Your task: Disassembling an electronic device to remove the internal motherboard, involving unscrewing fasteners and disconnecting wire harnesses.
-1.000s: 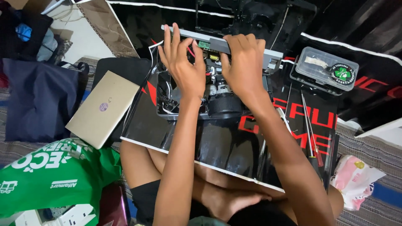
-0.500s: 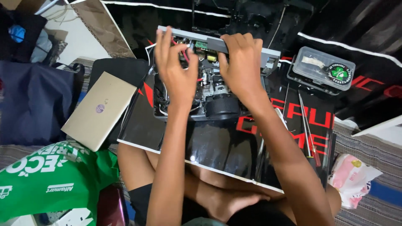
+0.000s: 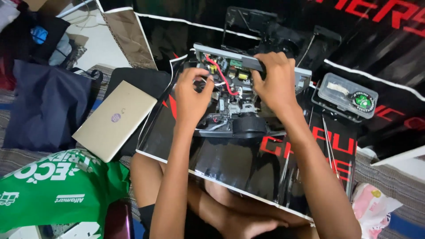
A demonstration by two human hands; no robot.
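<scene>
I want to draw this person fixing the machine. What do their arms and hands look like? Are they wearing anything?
Both arms are bare, with no sleeves showing. The left hand and right hand wear no gloves, and no rings, watch or bracelets can be seen. The fingers are slim.

Pretty dim room, light's soft and seems to come from overhead. The glossy black mat (image 3: 248, 172) throws pale glare streaks at 6 o'clock. Hands and forearms are lit evenly, with mild shadow under them. Colours look oversaturated, dark stuff at 12 o'clock is murky, corners slightly soft.
</scene>
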